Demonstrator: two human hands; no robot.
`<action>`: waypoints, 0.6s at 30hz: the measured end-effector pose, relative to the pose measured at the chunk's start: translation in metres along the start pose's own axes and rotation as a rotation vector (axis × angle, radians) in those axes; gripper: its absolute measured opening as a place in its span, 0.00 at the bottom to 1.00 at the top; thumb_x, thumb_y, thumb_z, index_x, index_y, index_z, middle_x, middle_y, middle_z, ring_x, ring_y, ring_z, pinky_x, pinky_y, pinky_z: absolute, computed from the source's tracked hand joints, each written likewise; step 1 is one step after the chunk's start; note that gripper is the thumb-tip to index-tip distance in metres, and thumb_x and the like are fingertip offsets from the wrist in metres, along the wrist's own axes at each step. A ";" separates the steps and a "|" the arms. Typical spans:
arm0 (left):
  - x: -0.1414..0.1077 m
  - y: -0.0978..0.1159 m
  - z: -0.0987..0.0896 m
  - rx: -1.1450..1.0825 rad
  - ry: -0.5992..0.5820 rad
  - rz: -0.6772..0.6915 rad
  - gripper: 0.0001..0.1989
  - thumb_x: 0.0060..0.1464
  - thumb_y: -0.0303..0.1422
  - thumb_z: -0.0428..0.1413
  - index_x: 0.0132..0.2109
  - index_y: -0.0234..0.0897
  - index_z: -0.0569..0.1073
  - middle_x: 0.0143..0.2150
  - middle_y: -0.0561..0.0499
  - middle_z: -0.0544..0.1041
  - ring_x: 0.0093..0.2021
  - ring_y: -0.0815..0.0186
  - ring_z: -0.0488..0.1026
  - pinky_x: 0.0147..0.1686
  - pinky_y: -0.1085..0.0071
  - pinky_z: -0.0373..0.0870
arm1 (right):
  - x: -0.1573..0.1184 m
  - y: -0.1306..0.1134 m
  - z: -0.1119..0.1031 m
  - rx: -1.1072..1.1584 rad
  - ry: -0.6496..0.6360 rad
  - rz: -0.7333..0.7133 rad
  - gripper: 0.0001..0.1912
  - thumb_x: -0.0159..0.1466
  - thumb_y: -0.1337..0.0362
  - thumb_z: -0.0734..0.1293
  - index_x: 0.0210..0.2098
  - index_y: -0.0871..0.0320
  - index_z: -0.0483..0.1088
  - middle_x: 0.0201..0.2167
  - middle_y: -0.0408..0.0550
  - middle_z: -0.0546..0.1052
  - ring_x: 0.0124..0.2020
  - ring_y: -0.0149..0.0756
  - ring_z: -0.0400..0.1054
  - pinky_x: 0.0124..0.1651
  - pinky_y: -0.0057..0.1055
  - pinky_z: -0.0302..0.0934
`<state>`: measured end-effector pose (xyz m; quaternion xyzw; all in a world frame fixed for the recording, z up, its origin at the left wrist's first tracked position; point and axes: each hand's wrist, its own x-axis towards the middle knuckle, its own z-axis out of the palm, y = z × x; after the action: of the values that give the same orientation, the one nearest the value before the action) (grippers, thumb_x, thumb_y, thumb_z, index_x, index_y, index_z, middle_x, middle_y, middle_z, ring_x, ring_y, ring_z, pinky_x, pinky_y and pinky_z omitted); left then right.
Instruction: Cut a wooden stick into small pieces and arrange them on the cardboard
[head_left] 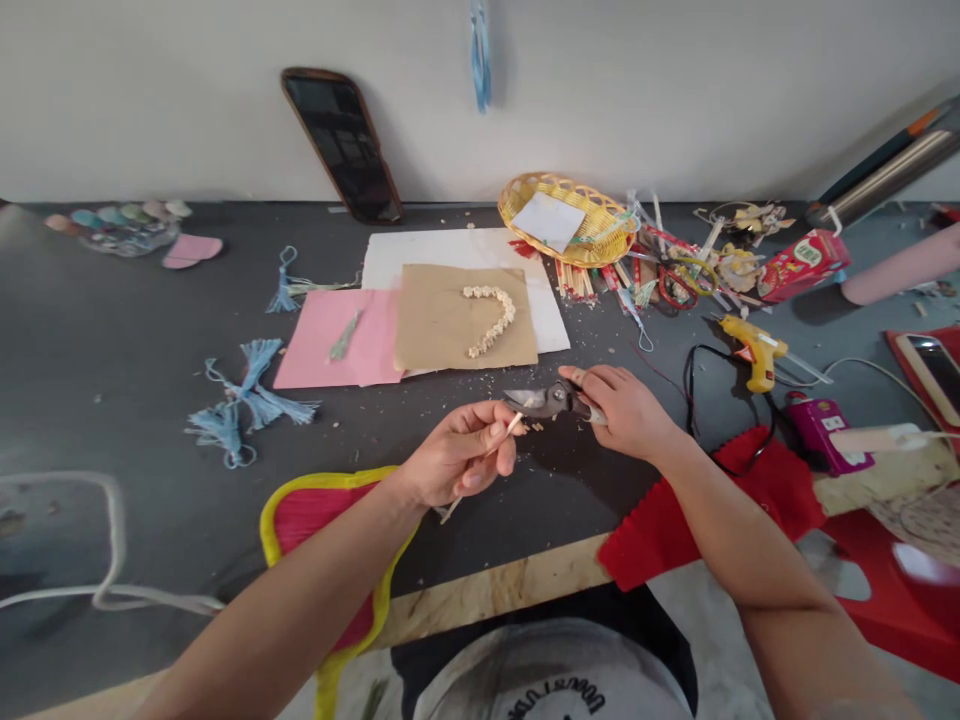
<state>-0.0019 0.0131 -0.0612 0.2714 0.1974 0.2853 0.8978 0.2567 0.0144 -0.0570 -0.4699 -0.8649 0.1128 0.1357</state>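
Observation:
My left hand (463, 452) pinches a thin pale stick (514, 424) over the dark tabletop; its lower end sticks out beneath the palm. The closed fingers of my right hand (628, 408) grip the handles of pruning shears (553, 398). The shears' blades point left and meet the stick's upper tip; whether they are fully closed I cannot tell. Beyond the hands lies a brown card (439, 322) bearing a curved row of small cream pieces (504, 322). Tiny pale bits are scattered on the table under the shears.
Blue tassels (255, 385) and a pink sheet (315, 335) lie left of the card. Behind stand a leaning phone (343, 145) and a yellow basket (517, 195). At right are a yellow glue gun (757, 350), a purple power adapter (821, 430) and red cloth (652, 530).

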 end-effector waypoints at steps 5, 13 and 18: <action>0.005 0.000 0.006 0.230 0.271 0.166 0.15 0.47 0.36 0.67 0.32 0.33 0.70 0.25 0.50 0.80 0.14 0.76 0.66 0.10 0.83 0.60 | -0.001 0.001 -0.001 -0.038 0.029 0.054 0.26 0.63 0.70 0.59 0.61 0.62 0.59 0.45 0.57 0.75 0.47 0.47 0.69 0.46 0.42 0.64; -0.002 0.004 0.011 0.184 0.172 0.081 0.15 0.51 0.37 0.65 0.28 0.32 0.70 0.17 0.53 0.73 0.10 0.80 0.55 0.09 0.85 0.48 | -0.001 0.001 0.000 0.036 0.039 0.002 0.26 0.64 0.71 0.58 0.62 0.59 0.58 0.44 0.56 0.75 0.47 0.46 0.68 0.48 0.43 0.65; -0.004 0.001 0.007 0.038 -0.053 -0.071 0.12 0.52 0.35 0.64 0.30 0.31 0.72 0.17 0.51 0.74 0.09 0.81 0.50 0.08 0.85 0.45 | -0.001 0.001 0.001 0.056 0.088 -0.102 0.27 0.62 0.73 0.59 0.62 0.60 0.60 0.45 0.56 0.74 0.46 0.44 0.68 0.46 0.41 0.64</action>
<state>-0.0020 0.0087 -0.0548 0.2886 0.1885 0.2422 0.9069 0.2574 0.0139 -0.0579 -0.4260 -0.8773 0.1089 0.1923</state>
